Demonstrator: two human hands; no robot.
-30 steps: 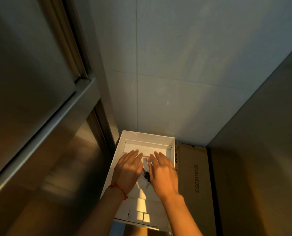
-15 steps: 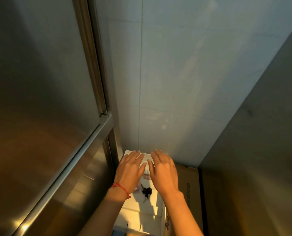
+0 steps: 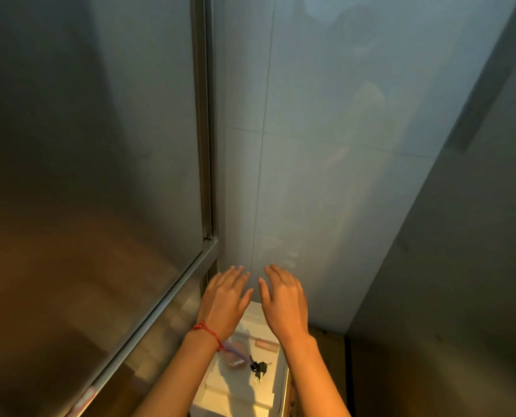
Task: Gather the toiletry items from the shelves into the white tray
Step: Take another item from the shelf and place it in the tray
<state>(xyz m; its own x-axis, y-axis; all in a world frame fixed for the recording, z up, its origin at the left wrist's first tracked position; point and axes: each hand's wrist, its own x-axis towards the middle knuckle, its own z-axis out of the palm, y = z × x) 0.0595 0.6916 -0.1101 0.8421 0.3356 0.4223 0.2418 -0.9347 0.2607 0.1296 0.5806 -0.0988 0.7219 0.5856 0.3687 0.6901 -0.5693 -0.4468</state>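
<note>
Both hands were up and empty! The left hand, red string at its wrist, and the right hand hovered side by side in front of the tiled wall, fingers spread loose and straight, gripping nothing at all. Below them sat the white tray, tucked in the corner between the metal-framed panel and a cardboard box. In it lay a set of dark keys, a small pink item and something purplish in a clear wrapper, which I couldn't identify. No shelves were in view, so wherever the next toiletry waited, it was out of sight. The danger, as I judged it: the tray looked perched at an edge in dim light, and a forearm swinging low could nudge it off or tip it, spilling what was gathered.
</note>
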